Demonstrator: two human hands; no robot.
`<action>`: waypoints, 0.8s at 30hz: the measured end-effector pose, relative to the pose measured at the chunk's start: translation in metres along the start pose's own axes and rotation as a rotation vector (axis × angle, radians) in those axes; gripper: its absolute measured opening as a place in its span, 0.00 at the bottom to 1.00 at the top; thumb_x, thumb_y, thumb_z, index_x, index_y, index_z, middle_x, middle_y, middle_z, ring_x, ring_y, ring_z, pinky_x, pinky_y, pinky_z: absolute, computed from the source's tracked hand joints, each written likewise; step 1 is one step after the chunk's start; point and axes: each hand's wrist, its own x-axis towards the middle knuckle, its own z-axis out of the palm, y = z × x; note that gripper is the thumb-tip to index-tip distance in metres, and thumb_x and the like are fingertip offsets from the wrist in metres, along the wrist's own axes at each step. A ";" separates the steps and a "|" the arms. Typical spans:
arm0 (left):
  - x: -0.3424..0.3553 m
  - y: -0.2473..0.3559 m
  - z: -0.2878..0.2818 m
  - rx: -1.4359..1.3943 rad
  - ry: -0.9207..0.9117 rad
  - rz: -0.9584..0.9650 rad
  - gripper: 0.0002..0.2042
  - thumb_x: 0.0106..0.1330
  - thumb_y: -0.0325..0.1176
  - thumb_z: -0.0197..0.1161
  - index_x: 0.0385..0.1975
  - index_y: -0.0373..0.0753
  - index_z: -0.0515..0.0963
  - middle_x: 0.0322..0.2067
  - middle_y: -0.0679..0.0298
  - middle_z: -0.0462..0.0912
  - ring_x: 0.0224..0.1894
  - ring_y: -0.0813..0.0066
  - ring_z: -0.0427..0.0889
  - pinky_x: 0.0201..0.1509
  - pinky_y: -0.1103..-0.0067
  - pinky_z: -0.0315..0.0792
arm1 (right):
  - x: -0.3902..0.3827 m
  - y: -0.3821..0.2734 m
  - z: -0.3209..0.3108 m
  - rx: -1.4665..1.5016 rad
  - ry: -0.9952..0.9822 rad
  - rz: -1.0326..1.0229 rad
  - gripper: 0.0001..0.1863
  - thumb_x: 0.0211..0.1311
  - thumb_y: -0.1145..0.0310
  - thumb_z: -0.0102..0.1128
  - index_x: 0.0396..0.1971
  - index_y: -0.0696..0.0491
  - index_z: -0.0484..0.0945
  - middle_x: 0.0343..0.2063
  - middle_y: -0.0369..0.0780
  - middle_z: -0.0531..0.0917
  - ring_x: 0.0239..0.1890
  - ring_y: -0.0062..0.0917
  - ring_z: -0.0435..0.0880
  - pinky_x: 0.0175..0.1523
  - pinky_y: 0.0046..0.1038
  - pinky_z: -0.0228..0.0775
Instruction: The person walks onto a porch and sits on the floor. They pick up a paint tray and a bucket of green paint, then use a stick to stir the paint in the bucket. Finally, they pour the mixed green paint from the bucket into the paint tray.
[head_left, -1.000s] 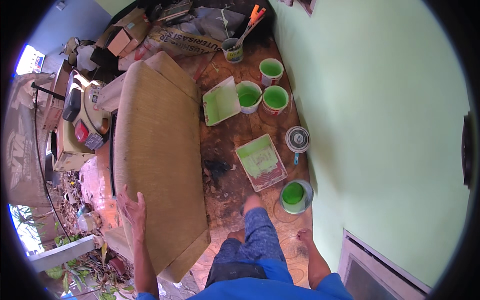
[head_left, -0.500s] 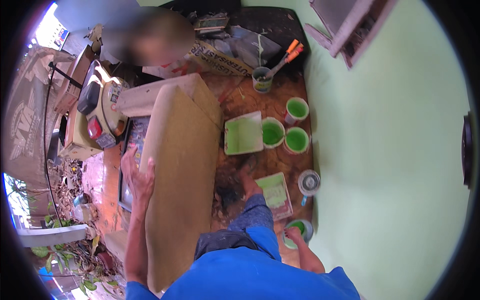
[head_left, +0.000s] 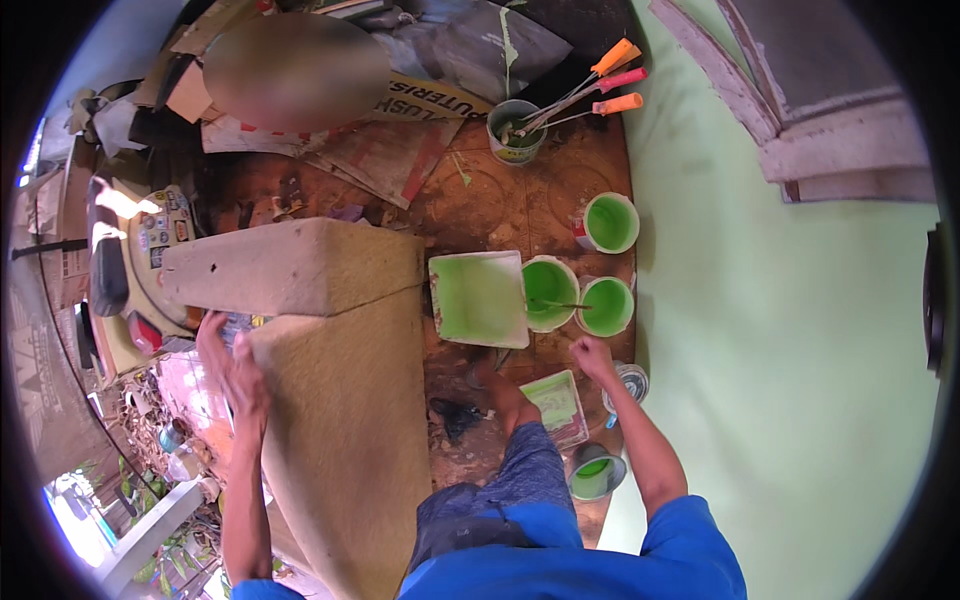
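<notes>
My right hand (head_left: 594, 362) is closed, fingers pressed together, just below a white tub of green paint (head_left: 606, 308). What it holds, if anything, I cannot make out. A thin stick (head_left: 562, 305) reaches from that tub across to a neighbouring tub of green paint (head_left: 546, 280). Left of them sits a square tray (head_left: 478, 300) coated in green. My left hand (head_left: 237, 375) is open, fingers extended, at the left edge of a tan, thick-walled ledge (head_left: 350, 400); its fingertips are near the ledge's corner.
Another green paint tub (head_left: 608, 222) stands by the pale green wall (head_left: 760, 350). A can with orange- and pink-handled tools (head_left: 515, 135) is farther off. A smaller tray (head_left: 556, 408), a grey bucket (head_left: 597, 472) and a lidded container (head_left: 628, 385) lie nearer. A scooter (head_left: 150, 260) stands left.
My right hand has moved up from the grey bucket to beside the white tubs. My left hand has shifted down and left along the ledge. The view has tilted, and a stick now shows across the tubs.
</notes>
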 end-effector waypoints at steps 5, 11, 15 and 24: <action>0.001 -0.007 0.026 -0.040 -0.019 -0.155 0.24 0.64 0.48 0.39 0.46 0.31 0.65 0.53 0.46 0.64 0.57 0.53 0.62 0.62 0.64 0.52 | 0.144 -0.050 -0.007 -0.200 0.030 -0.140 0.11 0.51 0.62 0.58 0.23 0.56 0.77 0.19 0.44 0.79 0.23 0.33 0.79 0.31 0.32 0.70; -0.012 -0.016 0.033 -0.183 0.103 -0.257 0.26 0.63 0.52 0.41 0.48 0.34 0.64 0.57 0.48 0.61 0.61 0.55 0.58 0.65 0.63 0.49 | 0.308 -0.086 0.030 -0.362 0.000 -0.247 0.13 0.54 0.61 0.49 0.27 0.54 0.77 0.28 0.49 0.80 0.35 0.43 0.79 0.41 0.40 0.70; -0.012 -0.017 0.039 -0.237 0.104 -0.243 0.26 0.62 0.53 0.43 0.49 0.37 0.64 0.59 0.47 0.58 0.63 0.56 0.56 0.66 0.62 0.47 | 0.361 -0.124 0.041 -0.258 0.038 -0.160 0.12 0.53 0.62 0.54 0.29 0.57 0.77 0.25 0.48 0.80 0.32 0.38 0.81 0.37 0.35 0.71; 0.007 -0.034 0.072 -0.183 0.097 -0.203 0.28 0.60 0.56 0.45 0.50 0.38 0.63 0.60 0.47 0.57 0.63 0.55 0.55 0.66 0.62 0.47 | 0.487 -0.154 0.056 -0.125 0.349 -0.225 0.27 0.54 0.57 0.57 0.48 0.62 0.70 0.41 0.54 0.77 0.46 0.44 0.76 0.51 0.37 0.67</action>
